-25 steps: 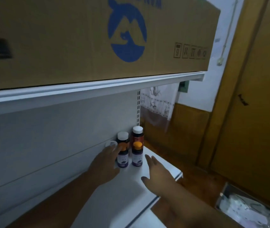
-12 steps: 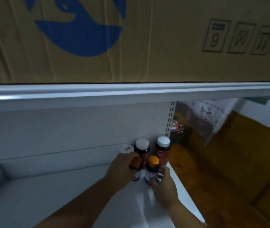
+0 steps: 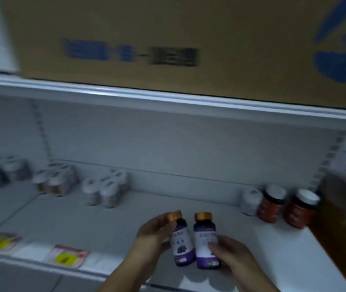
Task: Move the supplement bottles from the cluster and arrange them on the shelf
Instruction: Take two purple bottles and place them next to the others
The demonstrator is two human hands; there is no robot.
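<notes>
Two purple supplement bottles (image 3: 195, 239), one clasped in the fingers of each hand, left hand (image 3: 153, 234) and right hand (image 3: 229, 253), ride upright side by side above the shelf (image 3: 96, 226), apparently so both can be set down together.

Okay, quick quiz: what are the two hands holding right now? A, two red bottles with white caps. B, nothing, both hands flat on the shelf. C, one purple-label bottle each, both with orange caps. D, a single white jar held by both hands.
C: the left hand grips one purple-label bottle and the right hand grips the other purple-label bottle, both orange-capped; the red bottles stand untouched at the shelf's right end.
</notes>
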